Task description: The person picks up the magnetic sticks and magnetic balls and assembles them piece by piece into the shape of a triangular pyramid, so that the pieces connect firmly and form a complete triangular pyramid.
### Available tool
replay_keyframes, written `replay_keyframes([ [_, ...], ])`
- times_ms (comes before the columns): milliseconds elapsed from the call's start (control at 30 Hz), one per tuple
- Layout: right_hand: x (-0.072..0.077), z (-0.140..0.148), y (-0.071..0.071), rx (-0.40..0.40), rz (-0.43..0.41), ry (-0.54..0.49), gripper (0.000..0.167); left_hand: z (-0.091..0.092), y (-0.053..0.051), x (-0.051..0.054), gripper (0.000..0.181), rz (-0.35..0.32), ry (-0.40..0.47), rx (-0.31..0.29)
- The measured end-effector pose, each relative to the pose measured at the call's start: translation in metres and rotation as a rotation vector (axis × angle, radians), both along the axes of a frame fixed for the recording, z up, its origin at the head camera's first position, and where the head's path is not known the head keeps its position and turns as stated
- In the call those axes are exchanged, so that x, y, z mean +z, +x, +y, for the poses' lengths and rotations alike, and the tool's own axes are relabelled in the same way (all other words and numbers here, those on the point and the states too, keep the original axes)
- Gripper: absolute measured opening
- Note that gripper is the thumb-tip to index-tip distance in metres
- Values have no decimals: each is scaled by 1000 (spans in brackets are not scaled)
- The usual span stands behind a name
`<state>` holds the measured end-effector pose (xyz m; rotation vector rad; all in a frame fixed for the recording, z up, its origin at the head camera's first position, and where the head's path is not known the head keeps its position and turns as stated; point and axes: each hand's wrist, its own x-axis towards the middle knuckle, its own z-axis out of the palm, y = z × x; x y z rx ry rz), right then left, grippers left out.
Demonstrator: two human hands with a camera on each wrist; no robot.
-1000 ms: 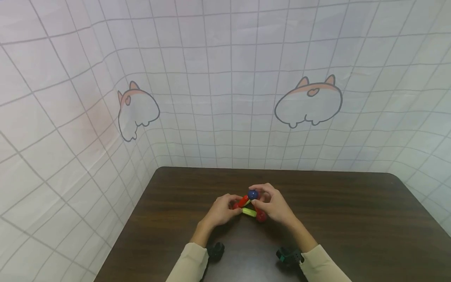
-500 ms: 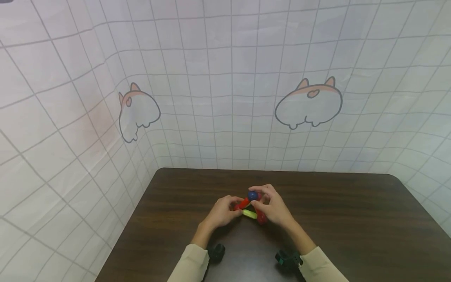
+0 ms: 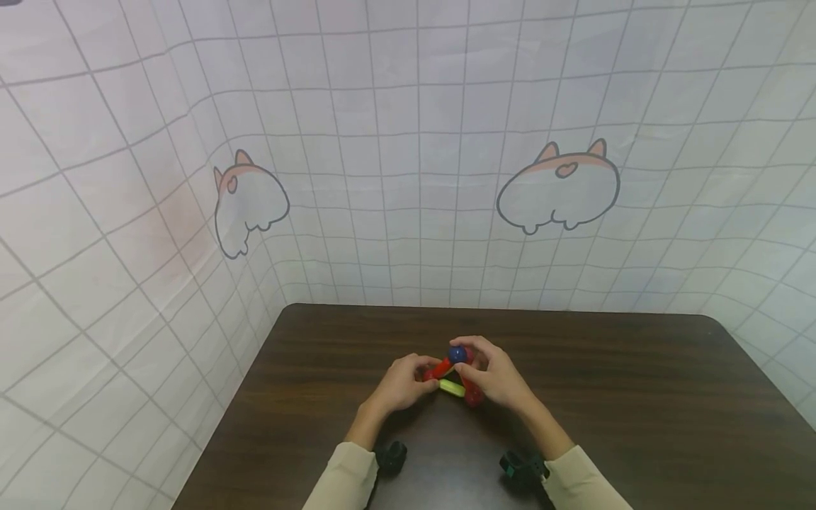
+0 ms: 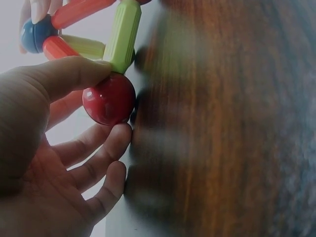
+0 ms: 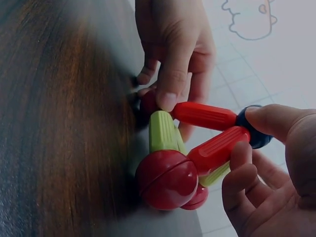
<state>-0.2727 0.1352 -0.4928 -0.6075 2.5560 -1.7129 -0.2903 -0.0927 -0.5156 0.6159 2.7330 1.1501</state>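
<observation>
A small frame of balls and rods stands on the table, its blue ball [image 3: 457,354] on top. My right hand [image 3: 494,372] pinches this blue ball between thumb and fingers. At the frame's left corner, my left hand [image 3: 398,384] holds a red ball [image 4: 109,100] with thumb and fingertips. Red rods [image 5: 207,116] slope up to the blue ball. Along the near side lies a yellow-green rod [image 3: 452,387], ending at another red ball [image 5: 167,180]. A further red ball [image 5: 196,198] shows partly behind that one in the right wrist view.
The dark wood table [image 3: 605,382] reaches back to a white grid-patterned cloth [image 3: 395,177] hanging behind and at the sides. Black wrist devices [image 3: 392,458] sit below both wrists, close above the tabletop.
The head view has tipped very slightly, so everything sits a little lower in it. Both hands keep their holds on the red and blue balls.
</observation>
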Motion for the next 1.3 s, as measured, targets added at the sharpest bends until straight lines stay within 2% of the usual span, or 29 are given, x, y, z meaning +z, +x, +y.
replay_keyframes([
  [333,-1,4,-3,5,8,18,40,1,-1,1,33,-10,0,-3],
  [433,8,2,2,6,2,11,39,2,-1,3,33,-6,0,-3],
  [567,11,2,4,2,-4,19,40,2,-1,4,33,-3,1,-6],
  [767,1,9,-4,14,8,27,45,1,-2,4,33,0,-1,-3],
  [933,2,20,-7,33,-42,96,48,0,-2,3,33,-16,5,6],
  [1300,3,45,-14,154,-125,240,46,-2,0,2,34,-13,5,5],
])
